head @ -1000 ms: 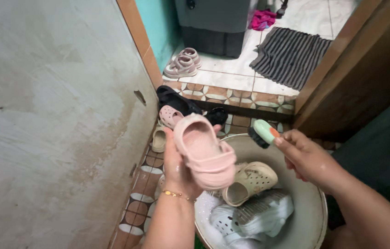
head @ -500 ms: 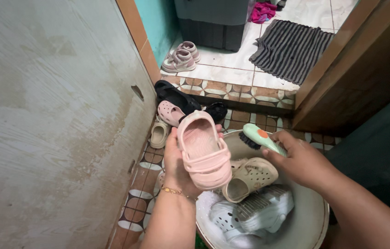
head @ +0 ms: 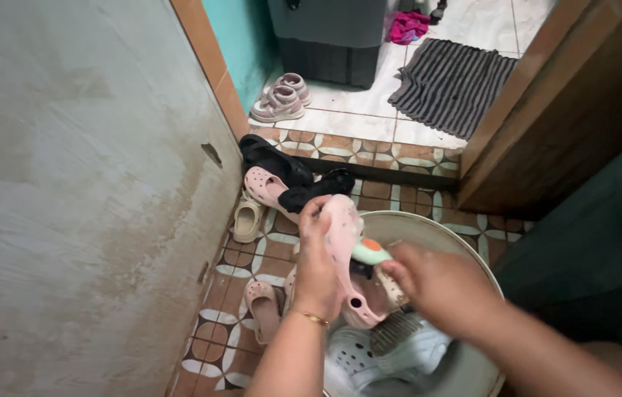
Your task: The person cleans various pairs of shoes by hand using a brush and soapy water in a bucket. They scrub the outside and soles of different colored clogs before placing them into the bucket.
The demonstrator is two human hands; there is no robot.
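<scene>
Left hand wraps the pink clog over the basin; right hand clutches a green brush against it. Likely light, rubbery, wet and slippery — hold it round the middle.

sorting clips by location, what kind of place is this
Probably a home washing area by a doorway: patterned floor tiles, shoes piled by the wall, a round basin of wet shoes, and a striped mat beyond the door.
</scene>
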